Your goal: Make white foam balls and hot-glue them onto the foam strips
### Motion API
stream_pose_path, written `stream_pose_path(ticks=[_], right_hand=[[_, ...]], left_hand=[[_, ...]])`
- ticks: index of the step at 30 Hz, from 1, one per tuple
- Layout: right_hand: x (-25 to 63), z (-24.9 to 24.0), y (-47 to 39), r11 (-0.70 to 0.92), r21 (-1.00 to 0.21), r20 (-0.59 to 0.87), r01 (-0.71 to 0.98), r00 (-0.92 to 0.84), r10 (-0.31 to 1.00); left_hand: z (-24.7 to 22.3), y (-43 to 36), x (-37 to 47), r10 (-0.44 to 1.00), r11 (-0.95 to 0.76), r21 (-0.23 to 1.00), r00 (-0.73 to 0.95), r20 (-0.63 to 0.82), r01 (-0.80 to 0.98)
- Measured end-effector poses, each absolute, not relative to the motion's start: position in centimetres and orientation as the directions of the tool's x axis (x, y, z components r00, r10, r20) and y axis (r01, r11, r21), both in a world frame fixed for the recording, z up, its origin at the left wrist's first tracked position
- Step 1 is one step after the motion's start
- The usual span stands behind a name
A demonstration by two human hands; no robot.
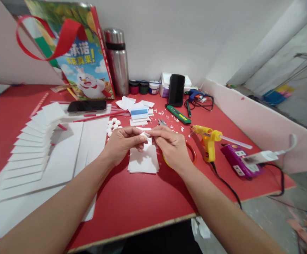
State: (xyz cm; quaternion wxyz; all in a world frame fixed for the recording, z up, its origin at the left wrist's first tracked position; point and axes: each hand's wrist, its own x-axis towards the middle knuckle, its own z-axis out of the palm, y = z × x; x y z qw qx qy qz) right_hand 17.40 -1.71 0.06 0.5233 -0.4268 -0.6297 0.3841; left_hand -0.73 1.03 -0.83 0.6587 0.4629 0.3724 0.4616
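Between my two hands is a small piece of white paper (pixel 145 134), partly hidden by the fingers. My left hand (pixel 124 143) pinches it from the left with thumb and forefinger. From the other side my right hand (pixel 170 144) closes its fingertips on the same piece. Below them lies a short stack of white paper sheets (pixel 143 164) on the red table. Scissors (pixel 191 151) with an orange-red and yellow handle lie partly under my right hand, the blade tips showing beyond it. Round white balls (pixel 113 124) sit in a cluster just beyond my left hand.
At left, a stepped white card model (pixel 28 151) stands on white board. A yellow glue gun (pixel 207 139) and a purple box (pixel 240 160) with a power strip are at right. Behind are a green cutter (pixel 179 114), phone (pixel 87 106), steel flask (pixel 118 67) and gift bag (pixel 87 77).
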Motion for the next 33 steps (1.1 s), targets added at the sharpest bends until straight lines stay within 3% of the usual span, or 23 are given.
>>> stream_pose_path(ticks=[18, 33], right_hand=[[17.6, -0.1, -1.8, 0.527, -0.794, 0.515, 0.302, -0.125, 0.848], [17.8, -0.7, -1.7, 0.734, -0.475, 0.725, 0.486, -0.258, 0.639]], left_hand=[[-0.7, 0.9, -0.9, 0.948, 0.131, 0.967, 0.313, -0.057, -0.22], [-0.7, 1.0, -1.1, 0.954, 0.103, 0.994, 0.288, -0.09, -0.03]])
